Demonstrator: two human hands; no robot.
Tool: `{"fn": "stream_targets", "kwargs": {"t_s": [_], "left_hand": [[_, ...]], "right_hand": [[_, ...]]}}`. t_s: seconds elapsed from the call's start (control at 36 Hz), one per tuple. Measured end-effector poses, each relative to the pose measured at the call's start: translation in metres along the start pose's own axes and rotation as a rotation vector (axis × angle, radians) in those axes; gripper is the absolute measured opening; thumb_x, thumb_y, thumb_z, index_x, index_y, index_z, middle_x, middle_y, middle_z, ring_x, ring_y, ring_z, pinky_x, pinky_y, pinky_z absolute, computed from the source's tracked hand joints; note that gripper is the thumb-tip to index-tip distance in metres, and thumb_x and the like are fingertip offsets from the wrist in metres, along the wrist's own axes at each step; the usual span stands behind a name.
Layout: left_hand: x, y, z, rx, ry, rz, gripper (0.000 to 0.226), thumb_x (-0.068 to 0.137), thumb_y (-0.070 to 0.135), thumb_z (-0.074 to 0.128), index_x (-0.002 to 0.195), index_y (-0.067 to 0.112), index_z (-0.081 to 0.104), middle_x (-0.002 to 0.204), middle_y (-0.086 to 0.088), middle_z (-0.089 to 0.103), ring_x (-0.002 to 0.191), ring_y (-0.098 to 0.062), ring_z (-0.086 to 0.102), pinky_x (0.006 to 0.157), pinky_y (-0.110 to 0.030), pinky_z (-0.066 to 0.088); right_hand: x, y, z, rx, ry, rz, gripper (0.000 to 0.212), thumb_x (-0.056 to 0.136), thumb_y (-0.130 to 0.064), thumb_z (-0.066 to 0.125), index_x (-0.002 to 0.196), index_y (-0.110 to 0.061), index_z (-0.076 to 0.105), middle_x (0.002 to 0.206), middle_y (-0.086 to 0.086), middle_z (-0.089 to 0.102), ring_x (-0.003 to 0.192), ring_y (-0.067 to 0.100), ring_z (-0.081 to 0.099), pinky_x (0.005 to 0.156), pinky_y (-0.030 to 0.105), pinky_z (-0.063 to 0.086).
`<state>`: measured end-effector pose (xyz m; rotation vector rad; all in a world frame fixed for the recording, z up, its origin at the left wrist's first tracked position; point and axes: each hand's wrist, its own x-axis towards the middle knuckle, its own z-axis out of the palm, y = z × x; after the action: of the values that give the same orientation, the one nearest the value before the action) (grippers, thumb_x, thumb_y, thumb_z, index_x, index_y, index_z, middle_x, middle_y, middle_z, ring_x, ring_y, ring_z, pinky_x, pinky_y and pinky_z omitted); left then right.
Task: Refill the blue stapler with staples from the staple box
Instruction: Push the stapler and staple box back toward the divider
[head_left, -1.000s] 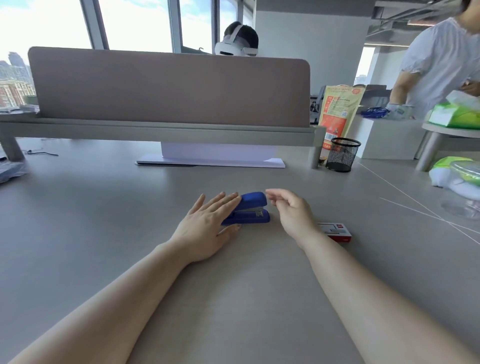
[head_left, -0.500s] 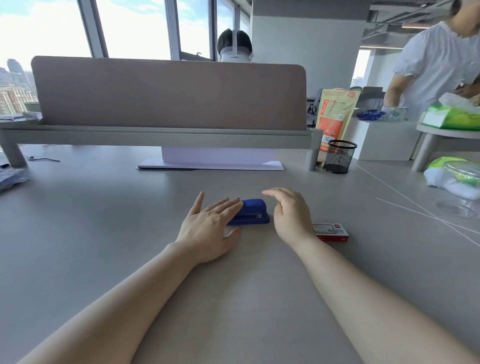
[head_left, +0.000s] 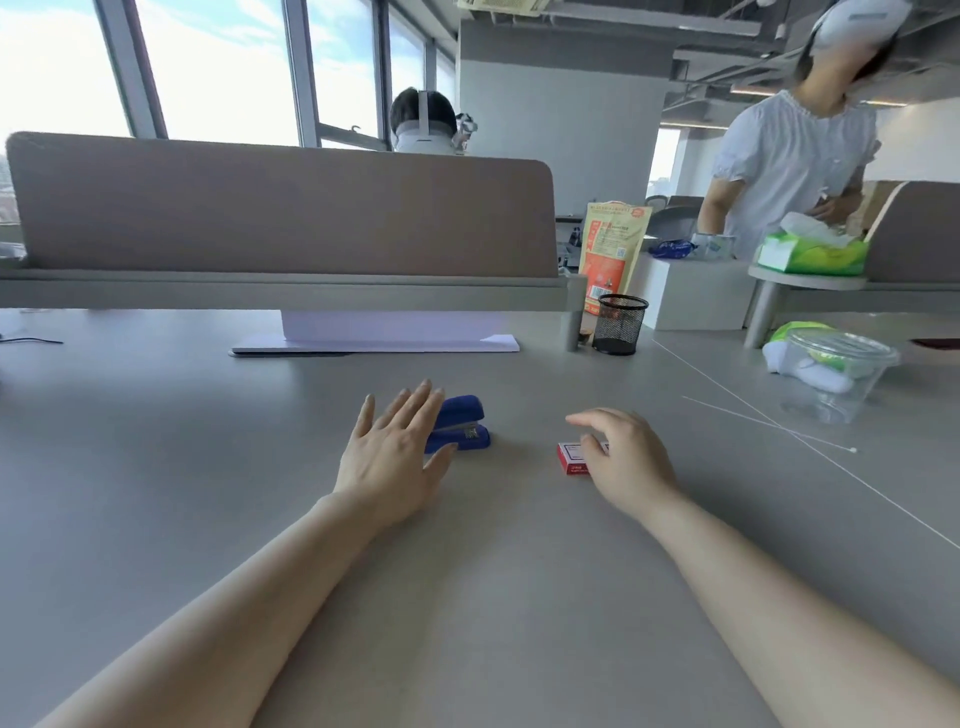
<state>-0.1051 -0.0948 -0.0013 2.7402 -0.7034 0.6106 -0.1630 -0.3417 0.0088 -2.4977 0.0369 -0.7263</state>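
Note:
The blue stapler (head_left: 464, 425) lies closed on the grey desk (head_left: 208, 441), a little beyond mid-table. My left hand (head_left: 395, 452) rests flat over its left end, fingers spread, not gripping it. To the right, the small red and white staple box (head_left: 571, 457) lies flat on the desk. My right hand (head_left: 621, 457) hovers over the box's right part with fingers curled and apart; its thumb is near the box top. Whether it touches the box I cannot tell.
A black mesh pen cup (head_left: 620, 325) and an orange pouch (head_left: 613, 249) stand at the back right beside the brown desk divider (head_left: 280, 208). A clear plastic tub (head_left: 841, 374) sits far right. A white cable (head_left: 779, 431) crosses the desk. Two people are behind.
My right hand has left the stapler's front end and moved right, over the staple box. My left hand stays on the stapler. The camera has tilted up.

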Motion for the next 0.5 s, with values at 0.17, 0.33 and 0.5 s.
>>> {"fn": "stream_targets", "kwargs": {"t_s": [0.17, 0.33, 0.5], "left_hand": [[0.002, 0.029, 0.009, -0.056, -0.043, -0.048, 0.065, 0.091, 0.053, 0.030, 0.145, 0.026, 0.005, 0.158, 0.009, 0.007, 0.145, -0.015, 0.005, 0.119, -0.044, 0.001], [0.002, 0.024, 0.012, -0.036, -0.115, -0.015, 0.069, 0.091, 0.056, 0.026, 0.146, 0.025, -0.003, 0.158, 0.009, -0.004, 0.145, -0.016, -0.005, 0.117, -0.038, -0.001], [0.020, 0.005, 0.018, -0.026, -0.150, 0.016, 0.090, 0.070, 0.079, -0.001, 0.145, 0.029, -0.007, 0.158, 0.011, -0.007, 0.145, -0.014, -0.007, 0.118, -0.039, 0.000]], "right_hand": [[-0.019, 0.012, -0.014, -0.101, -0.050, -0.020, 0.029, 0.086, -0.008, 0.048, 0.106, -0.016, 0.067, 0.116, 0.000, 0.068, 0.111, 0.024, 0.055, 0.089, 0.027, 0.041], [-0.018, 0.014, -0.007, -0.195, -0.190, -0.061, 0.033, 0.090, -0.012, 0.040, 0.112, -0.019, 0.063, 0.127, -0.002, 0.062, 0.117, 0.024, 0.052, 0.092, 0.029, 0.042], [0.007, 0.009, 0.015, -0.168, -0.257, -0.088, 0.037, 0.092, -0.010, 0.037, 0.125, -0.014, 0.053, 0.140, 0.000, 0.051, 0.131, 0.020, 0.041, 0.108, 0.030, 0.032]]}}
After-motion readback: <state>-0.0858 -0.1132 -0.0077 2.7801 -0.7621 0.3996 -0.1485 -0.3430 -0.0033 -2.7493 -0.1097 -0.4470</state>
